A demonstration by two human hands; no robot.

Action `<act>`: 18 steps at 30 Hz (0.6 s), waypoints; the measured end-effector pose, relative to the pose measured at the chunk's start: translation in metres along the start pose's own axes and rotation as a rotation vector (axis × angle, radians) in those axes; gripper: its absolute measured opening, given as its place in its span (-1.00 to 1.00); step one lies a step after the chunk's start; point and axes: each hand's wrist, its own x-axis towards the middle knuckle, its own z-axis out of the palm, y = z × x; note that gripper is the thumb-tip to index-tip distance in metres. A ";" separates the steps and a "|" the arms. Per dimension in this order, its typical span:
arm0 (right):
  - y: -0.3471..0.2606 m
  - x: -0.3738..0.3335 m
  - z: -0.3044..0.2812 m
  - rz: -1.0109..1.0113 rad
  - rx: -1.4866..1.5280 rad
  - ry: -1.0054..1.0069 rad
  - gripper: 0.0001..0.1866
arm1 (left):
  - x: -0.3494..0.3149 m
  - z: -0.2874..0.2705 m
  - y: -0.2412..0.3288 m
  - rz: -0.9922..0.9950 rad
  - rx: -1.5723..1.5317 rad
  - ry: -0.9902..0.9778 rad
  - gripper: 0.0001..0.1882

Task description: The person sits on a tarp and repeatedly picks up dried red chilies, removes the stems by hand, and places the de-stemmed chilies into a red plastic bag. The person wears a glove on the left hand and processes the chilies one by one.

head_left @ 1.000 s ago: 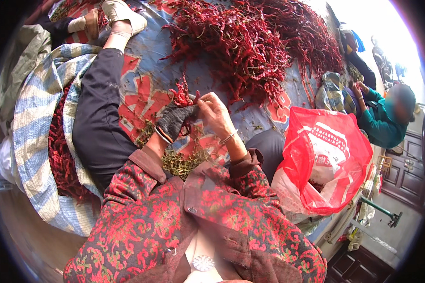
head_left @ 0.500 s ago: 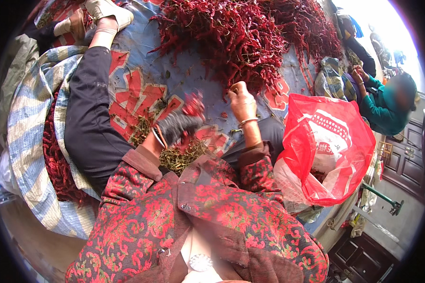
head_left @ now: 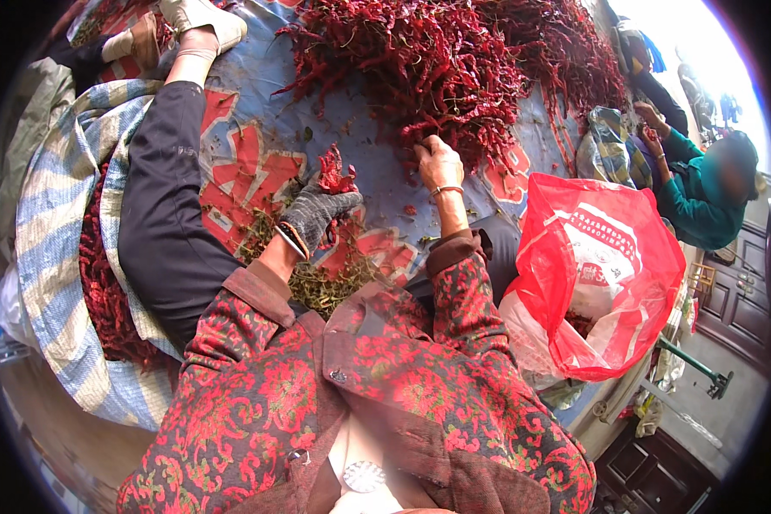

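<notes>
Chillies bunched in a gloved left hand, while the bare right hand has travelled out to the foot of the big red chilli heap spread over the blue printed tarpaulin. A second ago both hands met close together over the lap, working one pod; half a second ago the right was already stretching away. By this frame it has reached the heap's near edge, a sign that one pod is finished and a fresh one is being fetched. The right fingers curl down into the pods at the heap's rim, closing among them, though whether they have gripped one cannot be told. The left fingers are clenched around their small bunch, which stands up above the glove, short of the heap. Below the heap, plucked green stems litter the lap. Right of the heap gapes a red plastic bag; beyond it another person in a teal jacket works too.
</notes>
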 end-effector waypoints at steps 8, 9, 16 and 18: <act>-0.008 -0.075 -0.012 -0.126 0.305 -0.213 -0.80 | 0.002 0.015 0.001 -0.083 -0.172 0.045 -0.86; -0.015 -0.087 -0.006 -0.131 0.328 -0.252 -0.81 | 0.001 0.021 -0.002 -0.064 -0.244 0.016 -0.87; -0.038 -0.112 -0.006 -0.493 0.412 -0.456 -0.84 | -0.003 0.013 0.001 -0.161 -0.136 -0.033 -0.76; -0.031 -0.109 -0.007 -0.633 0.443 -0.520 -0.80 | -0.008 0.016 0.006 -0.157 -0.062 -0.012 -0.69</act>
